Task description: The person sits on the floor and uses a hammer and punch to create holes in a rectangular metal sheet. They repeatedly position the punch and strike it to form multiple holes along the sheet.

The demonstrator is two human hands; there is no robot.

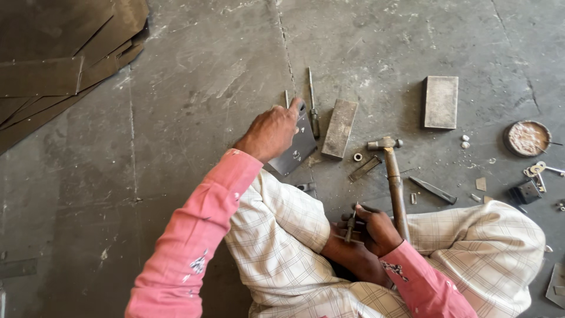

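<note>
Seated cross-legged on a scratched grey concrete floor (194, 88), pink sleeves, pale checked trousers. Left hand (272, 132), centre of the frame, grip closed on the upper edge of a flat dark grey metal plate (298, 148), forefinger laid along its top; plate tilted, lower edge apparently on the floor just beside the knee. Right hand (372, 228), lower centre, grip clamped on a short dark metal punch (349, 227), held roughly upright against the lap.

Risks, as judgement: plate gripped by one bare edge, so a slip across the rough floor likely, with a cut to the fingers from a sharp border; punch tip close to the leg, so a jab possible with a sudden shift; wooden-handled steel hammer (393, 179) lying against the right knee, liable to roll or be knocked by the leg.

Counts: one hammer; two rectangular grey metal blocks, one narrow (339, 128) at centre, one broader (441, 102) at upper right; one slender screwdriver-like tool (312, 106) beside the plate; one dark flat chisel (433, 189); one round rusty tin lid (527, 138) at the right edge; one small metal ring (357, 157); stack of dark metal sheets (59, 65) at upper left, number not countable.
</note>
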